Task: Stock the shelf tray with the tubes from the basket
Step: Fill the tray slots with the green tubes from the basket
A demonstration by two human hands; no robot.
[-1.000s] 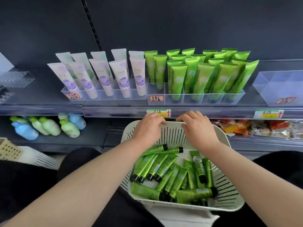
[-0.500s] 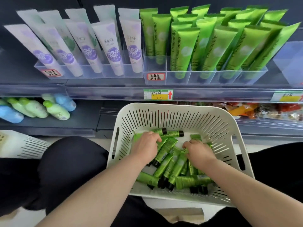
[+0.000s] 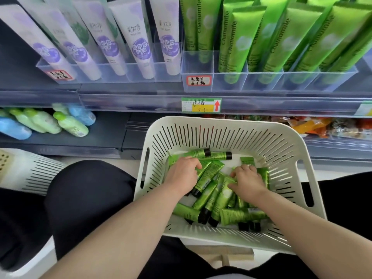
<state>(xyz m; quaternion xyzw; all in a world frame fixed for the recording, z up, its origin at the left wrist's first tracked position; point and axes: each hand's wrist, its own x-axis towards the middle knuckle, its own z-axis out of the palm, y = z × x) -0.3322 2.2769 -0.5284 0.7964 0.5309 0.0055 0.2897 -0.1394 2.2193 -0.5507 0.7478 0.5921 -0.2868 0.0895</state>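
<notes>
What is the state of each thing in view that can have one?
Left hand: in basket, curled round tubes.
Right hand: in basket, curled round tubes.
Basket: partly filled, tubes lying loose.
Shelf tray: front left compartment empty, upright tubes elsewhere.

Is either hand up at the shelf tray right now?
No, the left hand and right hand are both down inside the basket, on the loose tubes.
</notes>
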